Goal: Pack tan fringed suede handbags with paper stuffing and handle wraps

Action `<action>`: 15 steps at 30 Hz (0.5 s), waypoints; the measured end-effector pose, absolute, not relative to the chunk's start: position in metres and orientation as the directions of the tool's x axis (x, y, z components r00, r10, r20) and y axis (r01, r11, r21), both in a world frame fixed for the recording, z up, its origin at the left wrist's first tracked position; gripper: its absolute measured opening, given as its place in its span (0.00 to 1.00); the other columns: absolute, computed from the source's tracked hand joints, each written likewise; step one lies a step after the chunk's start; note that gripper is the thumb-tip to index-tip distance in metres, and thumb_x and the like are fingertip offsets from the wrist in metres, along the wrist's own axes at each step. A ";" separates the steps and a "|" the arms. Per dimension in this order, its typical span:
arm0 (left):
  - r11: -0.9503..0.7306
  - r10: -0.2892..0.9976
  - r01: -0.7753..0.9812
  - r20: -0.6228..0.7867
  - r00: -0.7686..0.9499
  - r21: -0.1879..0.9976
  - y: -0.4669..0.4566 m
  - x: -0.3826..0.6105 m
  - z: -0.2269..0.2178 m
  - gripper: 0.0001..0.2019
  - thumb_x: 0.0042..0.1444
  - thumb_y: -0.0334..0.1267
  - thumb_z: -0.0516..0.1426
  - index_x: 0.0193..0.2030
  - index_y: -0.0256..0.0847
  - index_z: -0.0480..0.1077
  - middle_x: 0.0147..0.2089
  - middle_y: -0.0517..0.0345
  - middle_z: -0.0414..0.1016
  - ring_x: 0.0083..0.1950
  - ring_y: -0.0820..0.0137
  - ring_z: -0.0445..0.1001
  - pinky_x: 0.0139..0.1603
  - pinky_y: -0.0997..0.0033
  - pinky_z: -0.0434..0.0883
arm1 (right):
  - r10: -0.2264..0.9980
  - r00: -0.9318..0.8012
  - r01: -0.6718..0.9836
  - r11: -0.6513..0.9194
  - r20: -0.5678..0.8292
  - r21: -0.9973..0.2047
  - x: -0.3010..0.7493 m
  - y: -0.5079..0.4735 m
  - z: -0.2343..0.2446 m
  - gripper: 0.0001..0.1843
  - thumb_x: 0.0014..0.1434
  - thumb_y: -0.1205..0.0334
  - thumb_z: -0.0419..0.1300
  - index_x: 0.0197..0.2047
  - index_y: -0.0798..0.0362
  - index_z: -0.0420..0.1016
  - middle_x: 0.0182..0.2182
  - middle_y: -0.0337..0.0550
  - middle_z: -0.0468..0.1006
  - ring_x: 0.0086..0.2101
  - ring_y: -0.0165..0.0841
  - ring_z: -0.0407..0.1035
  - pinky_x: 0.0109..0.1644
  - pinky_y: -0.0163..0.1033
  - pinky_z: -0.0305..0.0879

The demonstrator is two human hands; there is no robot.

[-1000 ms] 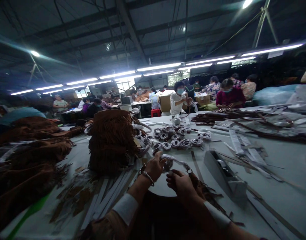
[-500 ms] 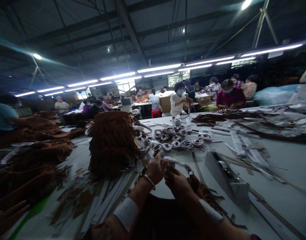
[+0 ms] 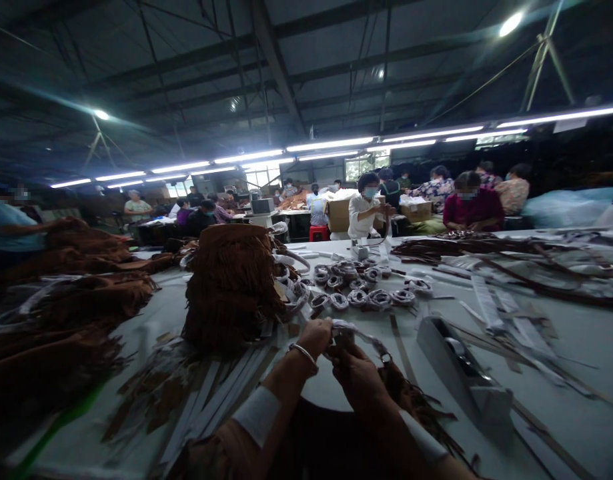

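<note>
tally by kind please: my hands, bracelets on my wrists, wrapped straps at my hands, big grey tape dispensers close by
Hands (left, right): 2
Bracelet: 1
Wrapped strap: 1
Grey tape dispenser: 1
Total: 5

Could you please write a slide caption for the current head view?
Left hand and right hand at a white-wrapped strap, a fringed brown stack to the left, a tape dispenser to the right.

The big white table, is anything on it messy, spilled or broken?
A bit messy: loose scraps lie jumbled on the table, in front of the fringed brown stack. They look odd because the wrapped coils nearby are grouped more neatly. I see nothing clearly spilled or broken, though it's dim.
</note>
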State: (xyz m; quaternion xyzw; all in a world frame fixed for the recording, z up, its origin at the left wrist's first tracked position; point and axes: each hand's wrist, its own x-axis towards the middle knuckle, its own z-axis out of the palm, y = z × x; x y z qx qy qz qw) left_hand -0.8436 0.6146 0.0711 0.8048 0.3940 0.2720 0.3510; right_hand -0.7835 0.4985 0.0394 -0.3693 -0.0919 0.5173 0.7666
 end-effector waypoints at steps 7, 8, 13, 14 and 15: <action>-0.258 0.880 0.383 0.052 0.472 0.887 0.608 -0.850 0.071 0.17 0.61 0.44 0.49 0.25 0.38 0.67 0.22 0.59 0.69 0.25 0.72 0.67 0.25 0.74 0.63 | 0.789 0.613 -0.138 0.150 0.035 -0.979 -0.775 0.487 0.027 0.30 0.46 0.52 0.71 0.52 0.53 0.73 0.33 0.45 0.82 0.27 0.36 0.74 0.28 0.39 0.71; -0.251 0.881 0.374 0.050 0.471 0.893 0.607 -0.850 0.070 0.16 0.60 0.43 0.50 0.25 0.39 0.67 0.22 0.60 0.68 0.25 0.73 0.67 0.25 0.74 0.63 | 0.781 0.599 0.076 0.163 0.175 -0.984 -0.771 0.483 0.027 0.26 0.50 0.55 0.68 0.52 0.52 0.73 0.37 0.47 0.82 0.34 0.39 0.76 0.35 0.42 0.73; -0.263 0.862 0.338 0.062 0.504 0.903 0.599 -0.850 0.069 0.12 0.57 0.40 0.52 0.25 0.38 0.67 0.22 0.63 0.65 0.25 0.74 0.64 0.26 0.75 0.61 | 0.840 0.193 0.823 0.143 0.507 -0.550 -0.739 0.473 0.059 0.14 0.61 0.69 0.54 0.43 0.52 0.80 0.40 0.52 0.82 0.40 0.40 0.75 0.48 0.42 0.68; -0.278 0.853 0.331 0.073 0.517 0.902 0.597 -0.851 0.069 0.11 0.57 0.39 0.53 0.25 0.38 0.67 0.22 0.63 0.65 0.25 0.74 0.64 0.26 0.75 0.60 | 0.858 0.105 0.880 0.154 0.502 -0.448 -0.733 0.475 0.069 0.15 0.61 0.70 0.53 0.42 0.52 0.81 0.38 0.52 0.82 0.39 0.39 0.74 0.46 0.40 0.67; -0.297 0.844 0.325 0.088 0.530 0.898 0.595 -0.851 0.069 0.11 0.57 0.38 0.53 0.25 0.38 0.66 0.22 0.63 0.64 0.26 0.74 0.63 0.27 0.75 0.60 | 0.868 0.026 0.912 0.183 0.497 -0.367 -0.728 0.478 0.078 0.15 0.61 0.70 0.53 0.42 0.51 0.81 0.38 0.51 0.81 0.39 0.38 0.73 0.46 0.39 0.66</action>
